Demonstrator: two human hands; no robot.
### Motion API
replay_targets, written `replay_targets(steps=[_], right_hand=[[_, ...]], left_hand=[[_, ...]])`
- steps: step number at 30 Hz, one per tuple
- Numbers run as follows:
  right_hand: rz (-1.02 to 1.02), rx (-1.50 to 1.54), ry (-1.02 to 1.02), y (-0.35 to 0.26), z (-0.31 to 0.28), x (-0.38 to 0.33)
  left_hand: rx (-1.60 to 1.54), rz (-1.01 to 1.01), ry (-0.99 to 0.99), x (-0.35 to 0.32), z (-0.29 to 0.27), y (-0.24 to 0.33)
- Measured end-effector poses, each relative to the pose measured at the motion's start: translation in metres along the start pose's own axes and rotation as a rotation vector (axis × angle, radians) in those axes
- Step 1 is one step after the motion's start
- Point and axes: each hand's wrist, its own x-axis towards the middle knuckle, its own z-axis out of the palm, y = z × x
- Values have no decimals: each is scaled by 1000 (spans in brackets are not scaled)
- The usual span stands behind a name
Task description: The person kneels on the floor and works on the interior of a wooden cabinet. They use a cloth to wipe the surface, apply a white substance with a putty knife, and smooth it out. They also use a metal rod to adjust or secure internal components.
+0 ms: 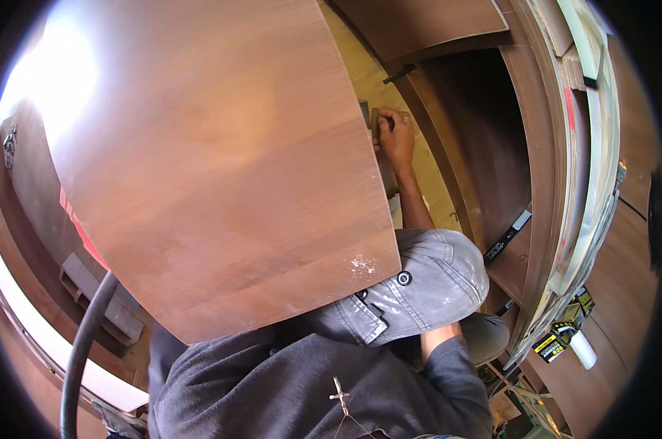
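Brown veneered door panel (214, 161) fills the left and centre, swung open from a dark wood cabinet (484, 139). Right hand (397, 135) reaching past panel's far edge, fingers curled shut on a small grey block (375, 121), prob. a hinge part, pressed against pale inner board (389, 95). Left hand hidden behind panel; can't tell its state. Panel looks stiff, heavy, smooth-faced, likely slippery; best gripped by edges. Black hose (82, 344) lower left.
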Motion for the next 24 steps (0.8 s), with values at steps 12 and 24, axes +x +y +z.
replay_targets(steps=[12, 24], right_hand=[[552, 973, -185, -6, -35, -32], [658, 1065, 213, 29, -27, -71]], left_hand=[[55, 63, -55, 18, 22, -15], [657, 598, 214, 62, 64, 38]])
